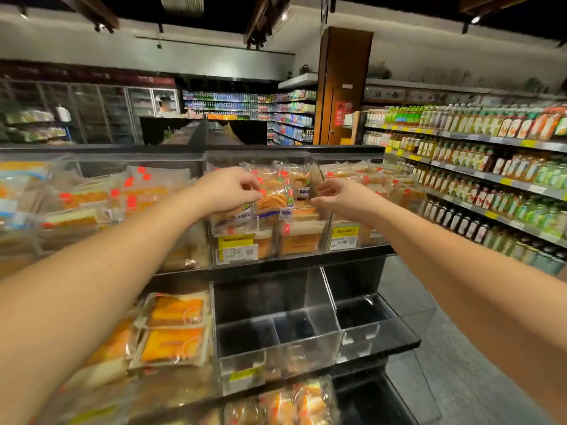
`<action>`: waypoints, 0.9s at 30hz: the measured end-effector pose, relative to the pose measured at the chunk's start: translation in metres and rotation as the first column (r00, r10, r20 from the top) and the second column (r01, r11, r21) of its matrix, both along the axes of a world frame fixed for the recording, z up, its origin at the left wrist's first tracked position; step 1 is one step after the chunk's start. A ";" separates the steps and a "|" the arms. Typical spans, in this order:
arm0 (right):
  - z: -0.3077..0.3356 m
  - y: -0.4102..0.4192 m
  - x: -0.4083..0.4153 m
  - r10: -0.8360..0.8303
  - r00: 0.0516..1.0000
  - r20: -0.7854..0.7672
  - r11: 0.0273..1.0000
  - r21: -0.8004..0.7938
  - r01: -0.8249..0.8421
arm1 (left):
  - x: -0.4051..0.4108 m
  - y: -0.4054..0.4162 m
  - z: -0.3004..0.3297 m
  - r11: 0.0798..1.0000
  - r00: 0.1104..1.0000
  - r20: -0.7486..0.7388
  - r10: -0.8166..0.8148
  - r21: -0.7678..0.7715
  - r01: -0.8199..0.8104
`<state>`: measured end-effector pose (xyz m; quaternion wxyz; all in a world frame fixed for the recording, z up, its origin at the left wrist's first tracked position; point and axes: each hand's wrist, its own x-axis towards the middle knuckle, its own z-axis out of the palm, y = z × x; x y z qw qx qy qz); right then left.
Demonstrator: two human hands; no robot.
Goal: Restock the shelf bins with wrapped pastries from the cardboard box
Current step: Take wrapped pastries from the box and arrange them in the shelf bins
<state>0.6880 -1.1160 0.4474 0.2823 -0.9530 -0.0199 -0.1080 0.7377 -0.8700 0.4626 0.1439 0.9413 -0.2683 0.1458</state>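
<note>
Your left hand [228, 191] pinches pastry [274, 199] wrapper edge in bin [322, 234]; right hand [333, 196] loosely curled, grasp unclear. Likely light, soft, crinkly-slick film: hold pack sides, don't crush.

The top middle bin [267, 210] holds wrapped pastries [274, 197]. The left hand [228, 191] is at its left side, the right hand [334, 196] at its right. Directly below it sit clear bins [276, 338]; left of those lie cake packs [173, 328]. Bottle shelves [491, 179] stand far right.
</note>
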 end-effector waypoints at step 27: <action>-0.336 0.287 -0.363 0.580 0.487 -0.653 0.650 0.011 -0.760 | -0.557 0.284 -0.359 0.605 0.467 -0.697 0.545 -0.059 -0.794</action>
